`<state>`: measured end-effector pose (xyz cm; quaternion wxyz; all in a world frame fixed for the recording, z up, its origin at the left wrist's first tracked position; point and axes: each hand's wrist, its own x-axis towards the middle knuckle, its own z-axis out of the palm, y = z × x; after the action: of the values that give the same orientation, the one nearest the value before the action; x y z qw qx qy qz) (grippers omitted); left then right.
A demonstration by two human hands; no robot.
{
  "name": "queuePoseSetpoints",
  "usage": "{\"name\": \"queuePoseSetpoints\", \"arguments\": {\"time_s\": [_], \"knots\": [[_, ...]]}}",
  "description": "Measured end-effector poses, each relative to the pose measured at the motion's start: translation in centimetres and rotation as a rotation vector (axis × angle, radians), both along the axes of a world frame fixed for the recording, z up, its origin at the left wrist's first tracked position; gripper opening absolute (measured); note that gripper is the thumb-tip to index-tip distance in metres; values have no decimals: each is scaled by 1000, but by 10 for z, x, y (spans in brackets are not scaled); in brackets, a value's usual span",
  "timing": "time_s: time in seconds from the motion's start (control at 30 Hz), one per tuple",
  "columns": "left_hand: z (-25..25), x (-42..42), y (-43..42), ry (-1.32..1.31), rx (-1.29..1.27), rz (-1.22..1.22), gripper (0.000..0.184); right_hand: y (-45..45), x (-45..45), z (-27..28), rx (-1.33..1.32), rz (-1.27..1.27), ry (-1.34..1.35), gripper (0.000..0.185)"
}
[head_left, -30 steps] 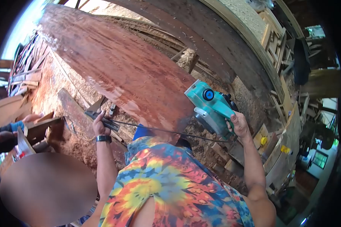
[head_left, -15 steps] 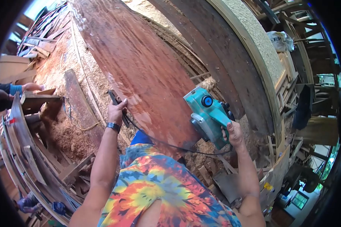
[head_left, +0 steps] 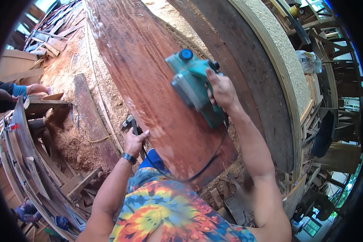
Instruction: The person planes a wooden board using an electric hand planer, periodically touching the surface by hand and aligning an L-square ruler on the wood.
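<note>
My right hand point(head_left: 224, 90) is wrapped round the rear handle of a teal electric planer point(head_left: 195, 78). The planer is slightly blurred, over the right part of a wide reddish-brown plank point(head_left: 149, 88); whether its sole touches the wood I cannot tell. My left hand point(head_left: 135, 141), with a dark watch on the wrist, is closed on the black power cord point(head_left: 135, 128) at the plank's left edge. A yellow cord point(head_left: 105, 139) meets the black one there. From that hand the black cord loops over the plank's near end to the planer.
Dark boards point(head_left: 258, 76) lie along the right of the plank. Sawdust and shavings point(head_left: 74, 149) cover the ground at left, beside a loose board point(head_left: 90, 113). Curved planks point(head_left: 28, 161) are stacked further left. Another person's leg point(head_left: 34, 88) shows at far left.
My right hand has carried the planer forward and left, from the plank's near right corner to further up the plank. My left hand keeps the cord, slightly lower and to the right in view.
</note>
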<state>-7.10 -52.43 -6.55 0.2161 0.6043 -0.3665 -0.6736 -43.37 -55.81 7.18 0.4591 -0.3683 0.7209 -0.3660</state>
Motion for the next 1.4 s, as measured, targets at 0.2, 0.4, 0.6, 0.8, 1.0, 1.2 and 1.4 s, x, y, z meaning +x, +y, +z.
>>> {"name": "queuePoseSetpoints", "arguments": {"time_s": [0.2, 0.4, 0.6, 0.8, 1.0, 1.2, 1.4], "knots": [[12, -2, -2, 11, 48, 14, 31, -179, 31, 2, -98, -27, -66, 68], [6, 0, -5, -11, 42, -8, 30, -345, 47, -5, -75, -49, -68, 58], [-3, 11, -12, 18, 119, 131, 29, -373, 21, -39, -206, 197, -9, 62], [7, 64, -41, 87, 170, 377, 18, -210, 23, -20, -152, 121, -33, 62], [16, 104, -40, 60, 87, 413, 13, 23, -2, -10, -62, 82, -56, 63], [39, 78, 1, 158, 49, 448, 10, 285, -21, 0, -14, -39, -50, 74], [16, 51, 19, 407, 130, 516, 19, 440, -36, 5, 70, -125, -18, 82]]}}
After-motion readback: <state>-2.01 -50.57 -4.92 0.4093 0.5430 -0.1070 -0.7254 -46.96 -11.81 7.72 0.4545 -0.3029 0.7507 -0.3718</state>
